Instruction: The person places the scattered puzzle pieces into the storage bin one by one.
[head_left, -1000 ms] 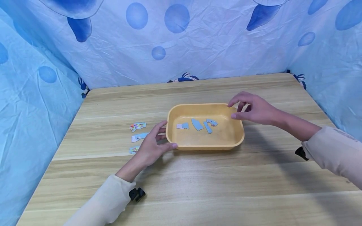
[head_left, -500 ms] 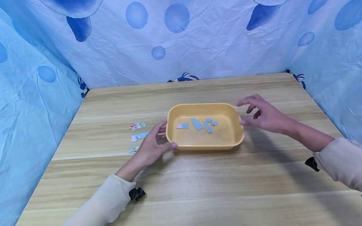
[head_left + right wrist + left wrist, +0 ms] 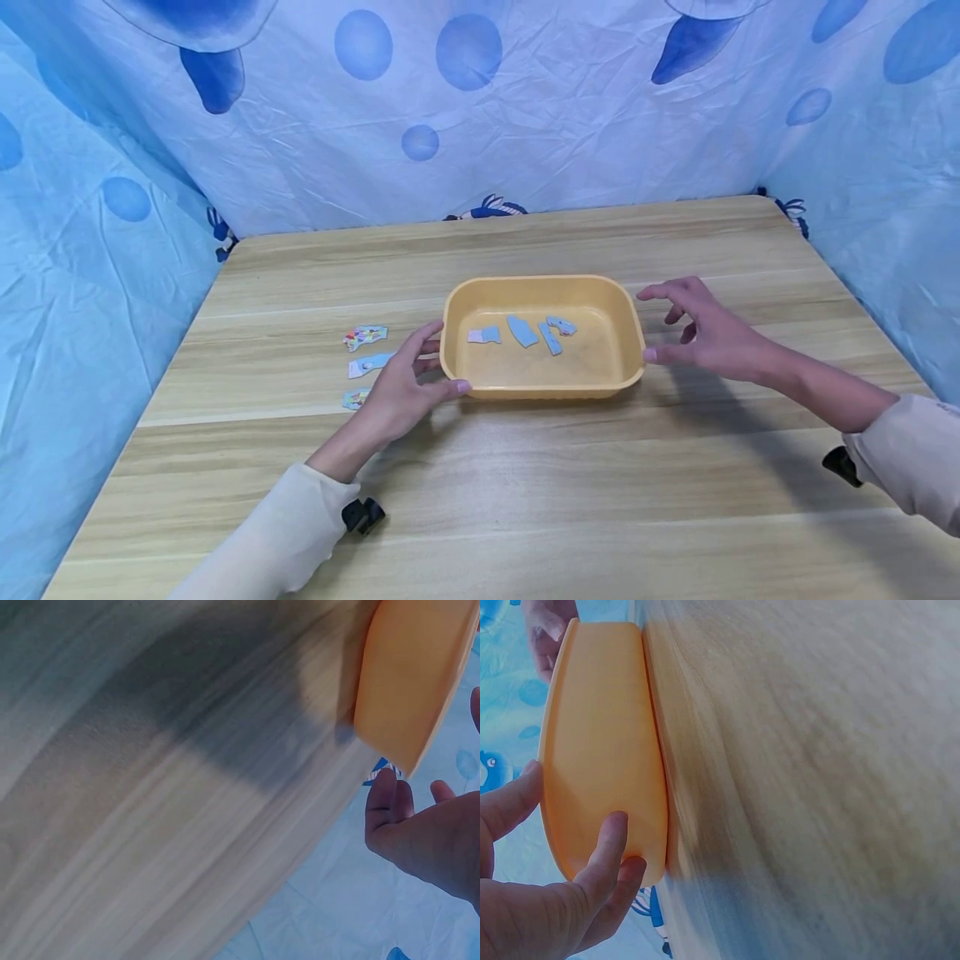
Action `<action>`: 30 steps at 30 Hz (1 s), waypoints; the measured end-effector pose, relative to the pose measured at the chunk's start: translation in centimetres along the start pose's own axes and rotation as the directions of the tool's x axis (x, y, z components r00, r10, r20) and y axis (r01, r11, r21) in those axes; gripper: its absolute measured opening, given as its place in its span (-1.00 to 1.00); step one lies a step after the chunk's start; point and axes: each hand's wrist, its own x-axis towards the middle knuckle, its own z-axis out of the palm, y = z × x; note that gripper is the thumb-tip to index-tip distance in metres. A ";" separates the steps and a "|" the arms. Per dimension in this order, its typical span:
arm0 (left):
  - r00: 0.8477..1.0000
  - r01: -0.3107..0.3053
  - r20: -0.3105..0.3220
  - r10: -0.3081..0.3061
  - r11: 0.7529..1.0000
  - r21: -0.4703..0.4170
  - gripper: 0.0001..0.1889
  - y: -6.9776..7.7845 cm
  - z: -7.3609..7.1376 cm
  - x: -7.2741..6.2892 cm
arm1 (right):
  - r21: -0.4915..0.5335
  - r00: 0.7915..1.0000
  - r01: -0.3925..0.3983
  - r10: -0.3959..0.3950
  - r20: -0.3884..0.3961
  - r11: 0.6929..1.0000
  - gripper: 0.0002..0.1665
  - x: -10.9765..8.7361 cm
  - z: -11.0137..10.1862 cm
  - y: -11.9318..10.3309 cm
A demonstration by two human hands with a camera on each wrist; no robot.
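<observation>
A shallow yellow plastic tray (image 3: pixel 540 392) stands on the table, with several blue and pale cut puzzle pieces (image 3: pixel 522 331) lying flat inside. My left hand (image 3: pixel 401 387) holds the tray's left end, its thumb at the front rim and its bent fingers along the outer wall. In the left wrist view, those fingers (image 3: pixel 607 847) touch the tray's side (image 3: pixel 604 735). At the right end my right hand (image 3: pixel 708 333) is spread, thumb tip close to the rim and nothing gripped. Whether that thumb touches the tray cannot be told.
Left of the tray, 3 printed puzzle pieces (image 3: pixel 366 337) lie in a column on the wooden table (image 3: pixel 570 483); my left hand partly covers the lower ones. A blue sea-print curtain (image 3: pixel 525 125) hangs behind and at both sides.
My right hand has moved right and toward the front, from over the tray's back right corner to just outside its right end. My left hand and the tray have stayed put.
</observation>
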 end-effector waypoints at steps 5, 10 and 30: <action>1.000 0.001 0.001 -0.001 1.000 0.000 -0.06 -0.1 0.0 0.0 | 0.000 1.000 -0.013 0.013 0.025 1.000 -0.08 -0.2 0.4 0.2; 1.000 0.003 0.001 -0.003 1.000 0.002 -0.06 -0.1 0.0 0.0 | 0.017 0.999 0.009 -0.009 0.033 1.000 -0.04 -0.3 0.6 0.3; 1.000 0.005 0.003 -0.006 1.000 0.015 -0.06 0.1 0.0 0.0 | 0.004 0.998 -0.023 0.023 0.060 1.000 0.00 -0.3 1.1 0.8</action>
